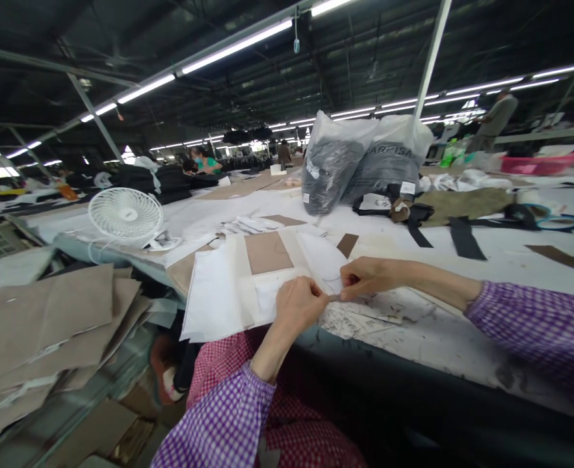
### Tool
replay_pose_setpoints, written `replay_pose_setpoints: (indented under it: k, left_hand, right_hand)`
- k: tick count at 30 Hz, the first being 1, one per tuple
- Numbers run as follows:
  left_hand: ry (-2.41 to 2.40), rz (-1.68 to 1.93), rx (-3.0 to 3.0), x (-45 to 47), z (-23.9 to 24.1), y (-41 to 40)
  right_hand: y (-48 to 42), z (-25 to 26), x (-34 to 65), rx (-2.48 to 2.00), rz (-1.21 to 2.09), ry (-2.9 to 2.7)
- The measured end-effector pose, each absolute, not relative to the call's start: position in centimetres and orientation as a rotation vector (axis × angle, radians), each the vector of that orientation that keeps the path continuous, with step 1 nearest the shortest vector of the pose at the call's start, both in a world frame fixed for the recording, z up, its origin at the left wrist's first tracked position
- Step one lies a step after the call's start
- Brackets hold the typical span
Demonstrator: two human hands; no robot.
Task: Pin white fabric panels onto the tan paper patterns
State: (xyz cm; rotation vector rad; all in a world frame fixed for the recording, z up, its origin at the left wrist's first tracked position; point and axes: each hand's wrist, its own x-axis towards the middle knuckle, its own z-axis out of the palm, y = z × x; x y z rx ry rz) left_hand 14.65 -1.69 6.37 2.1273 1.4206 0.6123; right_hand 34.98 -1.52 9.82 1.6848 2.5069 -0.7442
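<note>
My left hand [298, 305] and my right hand [370, 277] meet at the near edge of a long white table [486, 260]. Both are closed in a pinch on a small thin item between the fingertips, too small to name. Under and beyond the hands lie white fabric pieces [218, 292] and a brown cardboard pattern [268, 252]. A curved white piece [323, 260] with a drawn line lies just beyond my right hand. Both my sleeves are purple checked.
A small white fan [125, 214] stands at the left. Stacked brown cardboard sheets [47, 325] lie at the lower left. Two plastic bags of dark cloth [359, 166] sit further back, with black straps [465, 237] and olive fabric to the right. People work in the distance.
</note>
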Motion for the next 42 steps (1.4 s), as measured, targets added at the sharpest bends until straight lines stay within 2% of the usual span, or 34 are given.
replay_pose_setpoints:
  k: [8,10,13,15,18,21,24,31,37,42]
  left_hand:
    - [1.392,0.622,2.145,14.4,6.6,-2.0]
    - [1.384,0.623,2.154,14.3,6.6,-2.0]
    - [1.377,0.636,2.17,14.2,6.6,-2.0]
    - [1.377,0.641,2.174,14.2,6.5,-2.1]
    - [1.377,0.651,2.179,14.9,6.4,-2.3]
    - [1.358,0.667,2.203,15.9,6.4,-2.5]
    - [1.279,0.645,2.245,15.8,6.6,-2.5]
    - [1.165,0.866,2.319,12.1,6.9,-3.1]
    - [1.198,0.814,2.578,13.2,5.0,-3.9]
    - [1.276,0.792,2.492,14.1,5.1,-3.4]
  right_hand:
    - [-0.9,9.2,33.0,1.785,-0.395,2.387]
    - [-0.6,9.9,33.2,1.786,-0.609,2.357]
    - [-0.7,11.7,34.2,1.769,-1.205,2.302]
    - [-1.1,12.9,34.9,1.807,-1.398,2.365]
    - [-1.9,13.5,35.0,1.813,-1.323,2.594]
    - [-2.3,12.3,34.4,1.552,-1.208,2.704]
    - [-2.0,10.4,34.2,1.376,-1.254,2.69]
    - [-1.5,8.9,34.5,1.435,-1.383,2.605]
    - [-1.6,9.1,34.2,1.42,-1.33,2.65]
    - [-1.4,9.1,34.3,1.509,-1.277,2.611]
